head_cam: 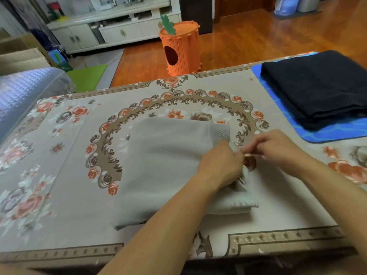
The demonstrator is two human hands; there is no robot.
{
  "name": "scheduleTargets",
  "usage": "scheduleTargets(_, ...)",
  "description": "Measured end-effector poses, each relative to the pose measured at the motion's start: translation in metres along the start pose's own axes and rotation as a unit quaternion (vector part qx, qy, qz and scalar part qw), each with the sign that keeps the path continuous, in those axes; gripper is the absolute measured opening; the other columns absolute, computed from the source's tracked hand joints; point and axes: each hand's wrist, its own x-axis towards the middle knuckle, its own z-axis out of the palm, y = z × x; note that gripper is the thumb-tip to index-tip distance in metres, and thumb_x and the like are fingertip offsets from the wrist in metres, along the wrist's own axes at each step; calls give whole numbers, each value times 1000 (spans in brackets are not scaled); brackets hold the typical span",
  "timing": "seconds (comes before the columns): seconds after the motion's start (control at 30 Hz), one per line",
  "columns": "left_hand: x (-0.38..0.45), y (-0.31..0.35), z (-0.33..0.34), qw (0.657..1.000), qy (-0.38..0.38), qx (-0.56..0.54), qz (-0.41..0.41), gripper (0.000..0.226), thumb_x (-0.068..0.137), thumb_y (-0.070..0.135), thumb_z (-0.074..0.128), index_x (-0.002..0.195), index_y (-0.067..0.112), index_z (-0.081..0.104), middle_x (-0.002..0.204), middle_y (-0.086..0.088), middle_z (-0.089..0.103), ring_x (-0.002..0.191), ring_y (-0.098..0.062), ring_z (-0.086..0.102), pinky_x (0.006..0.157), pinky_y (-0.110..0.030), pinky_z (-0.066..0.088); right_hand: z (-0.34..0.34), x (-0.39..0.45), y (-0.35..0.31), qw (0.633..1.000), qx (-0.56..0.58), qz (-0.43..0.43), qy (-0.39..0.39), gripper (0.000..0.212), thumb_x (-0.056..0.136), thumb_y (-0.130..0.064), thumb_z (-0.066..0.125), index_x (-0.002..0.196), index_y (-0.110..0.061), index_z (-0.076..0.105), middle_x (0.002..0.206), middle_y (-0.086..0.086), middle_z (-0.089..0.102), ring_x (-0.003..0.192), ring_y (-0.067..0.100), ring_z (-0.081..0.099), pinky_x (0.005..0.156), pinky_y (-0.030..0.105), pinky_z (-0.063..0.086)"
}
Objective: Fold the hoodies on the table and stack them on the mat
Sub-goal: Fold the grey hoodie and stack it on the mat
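Grey hoodie (pixel 168 165), pinched at its right edge by left hand (pixel 220 165) and right hand (pixel 278 147), may unfold if tugged unevenly.

We see a table (pixel 65 147) under a floral cloth; a grey hoodie (pixel 164 167) lies near its front edge, and a blue mat (pixel 329 133) sits at its far right corner.

Room light was soft and even, fairly bright, no hard shadows under my arms. Glare streaked the wooden floor (pixel 258 36) at top right. Wide-angle lens bowed the table (pixel 59 175) edges and stretched the corners. My right hand (pixel 278 147) fingertips were motion-blurred; background cabinet (pixel 111 30) looked soft. The black hoodie (pixel 317 86) lost detail in darkness.
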Motion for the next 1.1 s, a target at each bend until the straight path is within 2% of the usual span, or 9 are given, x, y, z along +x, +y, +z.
scheduleTargets(0.1,-9,14,4,998,-17,61,29,50,99,41,44,137,8,42,134,-16,55,120,-39,54,87,-46,43,8,-1,-30,988,-60,-103,102,41,92,6,49,89,-25,75,96,-15,72,90,-4,66,77,13,48)
scheduleTargets(0.2,-24,19,11,978,-80,169,93,54,104,39,39,149,9,38,152,-19,40,137,-35,40,105,-46,40,34,-5,-52,985,-51,-122,-111,33,108,-28,40,129,-36,63,118,-35,58,92,-26,52,87,10,41)
scheduleTargets(0.3,-44,0,-5,969,-170,122,132,64,100,56,46,147,11,46,153,-17,40,137,-32,42,113,-43,39,54,7,-38,935,-224,-125,-244,76,93,-75,7,153,-37,33,152,-29,28,141,-9,22,123,29,15)
scheduleTargets(0.37,-65,-21,-35,962,-224,36,154,59,100,58,48,147,22,49,152,-2,45,134,-18,45,113,-35,38,60,15,-19,901,-327,-170,-230,108,71,-91,-12,158,-33,17,160,-22,10,150,2,1,125,31,0)
scheduleTargets(0.43,-79,-52,-68,977,-146,3,154,48,104,52,45,146,30,50,153,11,46,136,-4,42,117,-26,30,65,14,-2,873,-404,-202,-184,104,72,-87,-19,159,-35,5,166,-15,0,153,9,-8,124,35,-4)
scheduleTargets(0.53,-66,-105,-88,961,165,212,59,68,100,60,19,157,27,34,167,-2,25,154,-21,15,125,-35,6,73,5,3,864,-451,-191,-121,79,86,-74,-9,158,-40,-3,164,-13,-15,151,14,-22,122,39,-14)
scheduleTargets(0.73,-37,-137,-44,946,93,311,-22,74,97,66,3,162,32,-2,170,0,-6,155,-30,-16,124,-54,-5,60,-7,-40,839,-540,-22,-70,64,102,-57,14,159,-28,14,168,4,-9,153,30,-15,123,51,-5)
scheduleTargets(0.93,-39,-138,-43,941,116,319,-11,76,96,64,0,162,28,2,171,-5,1,155,-35,-10,123,-59,-1,130,10,-85,855,-421,-302,-12,59,104,-54,12,159,-34,8,168,-4,-9,153,20,-18,123,46,-8)
scheduleTargets(1.1,-43,-132,-51,946,106,305,-11,70,99,64,10,162,33,8,171,-1,0,156,-30,-12,124,-55,-3,123,72,-34,877,-466,-88,-79,77,92,-76,9,157,-39,-7,168,-4,-12,153,22,-15,123,49,-8)
